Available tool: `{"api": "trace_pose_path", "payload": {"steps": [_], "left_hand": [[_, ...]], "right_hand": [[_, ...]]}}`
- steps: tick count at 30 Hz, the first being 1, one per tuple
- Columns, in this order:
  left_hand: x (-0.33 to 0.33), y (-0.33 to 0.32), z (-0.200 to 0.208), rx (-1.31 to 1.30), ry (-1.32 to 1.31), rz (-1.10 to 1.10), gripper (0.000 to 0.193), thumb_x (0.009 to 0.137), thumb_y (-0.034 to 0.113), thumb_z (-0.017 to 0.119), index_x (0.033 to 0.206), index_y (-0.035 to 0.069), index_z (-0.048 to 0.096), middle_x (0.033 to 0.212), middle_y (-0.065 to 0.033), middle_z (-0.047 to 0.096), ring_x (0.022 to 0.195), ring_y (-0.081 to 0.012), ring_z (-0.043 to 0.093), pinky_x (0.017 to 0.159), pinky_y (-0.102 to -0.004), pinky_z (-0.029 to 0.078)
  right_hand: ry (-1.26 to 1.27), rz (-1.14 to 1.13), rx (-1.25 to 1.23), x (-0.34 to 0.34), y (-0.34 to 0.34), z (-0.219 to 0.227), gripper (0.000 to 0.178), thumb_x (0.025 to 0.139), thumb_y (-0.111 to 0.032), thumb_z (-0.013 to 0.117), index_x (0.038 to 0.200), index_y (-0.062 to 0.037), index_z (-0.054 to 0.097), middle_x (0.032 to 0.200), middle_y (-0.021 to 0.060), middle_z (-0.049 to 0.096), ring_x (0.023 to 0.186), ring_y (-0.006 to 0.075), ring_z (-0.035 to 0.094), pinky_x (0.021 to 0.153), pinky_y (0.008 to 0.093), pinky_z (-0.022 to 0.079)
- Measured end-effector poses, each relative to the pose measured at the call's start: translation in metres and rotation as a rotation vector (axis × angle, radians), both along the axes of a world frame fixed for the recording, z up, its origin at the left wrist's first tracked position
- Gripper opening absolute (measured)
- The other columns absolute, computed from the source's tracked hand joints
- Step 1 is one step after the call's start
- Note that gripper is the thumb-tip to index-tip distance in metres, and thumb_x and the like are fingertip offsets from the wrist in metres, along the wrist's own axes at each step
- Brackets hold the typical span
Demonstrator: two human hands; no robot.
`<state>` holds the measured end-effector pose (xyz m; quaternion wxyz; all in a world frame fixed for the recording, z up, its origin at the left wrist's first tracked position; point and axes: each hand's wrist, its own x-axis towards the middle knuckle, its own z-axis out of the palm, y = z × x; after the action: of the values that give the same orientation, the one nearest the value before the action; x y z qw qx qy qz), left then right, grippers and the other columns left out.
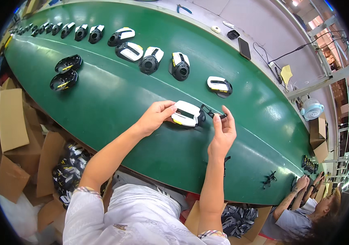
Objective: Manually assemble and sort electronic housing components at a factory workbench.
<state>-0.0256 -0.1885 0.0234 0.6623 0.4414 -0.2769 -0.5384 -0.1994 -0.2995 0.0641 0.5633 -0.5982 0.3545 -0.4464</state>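
Observation:
My left hand (155, 117) is closed on the left end of a rounded plastic shell (187, 110), white and black with a yellow accent and a long dark slot. The shell is held just over the green table. To its right, my right hand (223, 132) pinches a thin black plastic bracket (208, 110) between thumb and fingers. The bracket's far end is close to the shell's dark end; whether they touch, I cannot tell. A similar white and black shell (219, 85) lies beyond my hands.
More shells (152, 60) line the far side of the green table (113, 94). Two dark shells (64, 80) lie left, and loose black brackets (269, 179) lie near right. Boxes of parts (239, 220) stand below the near edge. Co-workers' hands (302, 183) work at far right.

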Motion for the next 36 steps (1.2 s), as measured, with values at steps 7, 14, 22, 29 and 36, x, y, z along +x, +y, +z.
{"api": "trace_pose_path", "payload": {"steps": [7, 14, 22, 29, 36], "left_hand": [[-0.008, -0.003, 0.005, -0.022, -0.002, 0.020, 0.039, 0.093, 0.013, 0.051, 0.126, -0.007, 0.046, 0.115, -0.0126, 0.058, 0.101, -0.0176, 0.060, 0.086, -0.0309, 0.051], [-0.008, 0.000, 0.009, 0.000, -0.016, 0.027, 0.035, 0.093, 0.010, 0.051, 0.123, -0.007, 0.050, 0.108, -0.0128, 0.061, 0.095, -0.0156, 0.061, 0.082, -0.0292, 0.053], [-0.017, -0.001, 0.006, -0.026, -0.151, 0.109, 0.034, 0.079, 0.007, 0.071, 0.106, -0.005, 0.054, 0.095, -0.0117, 0.065, 0.087, -0.0117, 0.062, 0.073, -0.0234, 0.051], [-0.017, 0.000, 0.007, 0.009, -0.191, 0.107, 0.028, 0.080, 0.004, 0.069, 0.102, -0.002, 0.051, 0.095, -0.0115, 0.064, 0.085, -0.0117, 0.062, 0.076, -0.0240, 0.051], [-0.015, 0.001, 0.003, -0.014, -0.279, 0.065, 0.025, 0.081, 0.004, 0.067, 0.100, -0.002, 0.051, 0.093, -0.0092, 0.063, 0.086, -0.0119, 0.062, 0.075, -0.0240, 0.051]], "right_hand": [[0.062, 0.186, 0.079, 0.007, 0.017, -0.005, 0.040, 0.080, -0.001, 0.068, 0.118, 0.0044, 0.054, 0.083, 0.0022, 0.057, 0.073, 0.0066, 0.055, 0.068, 0.0195, 0.046], [0.125, 0.194, -0.012, 0.005, 0.008, -0.008, 0.033, 0.078, -0.004, 0.070, 0.109, 0.0033, 0.060, 0.076, 0.0002, 0.056, 0.068, 0.0056, 0.054, 0.063, 0.0192, 0.046], [0.292, 0.144, -0.219, 0.004, 0.007, -0.011, 0.037, 0.074, -0.010, 0.073, 0.109, -0.0035, 0.063, 0.069, 0.0003, 0.059, 0.079, 0.0124, 0.056, 0.078, 0.0296, 0.047], [0.199, 0.281, -0.035, 0.002, -0.004, -0.018, 0.069, 0.070, -0.017, 0.077, 0.130, -0.0035, 0.046, 0.122, 0.0108, 0.046, 0.108, 0.0219, 0.053, 0.091, 0.0320, 0.044], [0.224, 0.347, -0.038, 0.002, -0.002, -0.026, 0.063, 0.067, -0.016, 0.080, 0.121, -0.0016, 0.052, 0.109, 0.0080, 0.054, 0.098, 0.0178, 0.056, 0.085, 0.0305, 0.046]]}}
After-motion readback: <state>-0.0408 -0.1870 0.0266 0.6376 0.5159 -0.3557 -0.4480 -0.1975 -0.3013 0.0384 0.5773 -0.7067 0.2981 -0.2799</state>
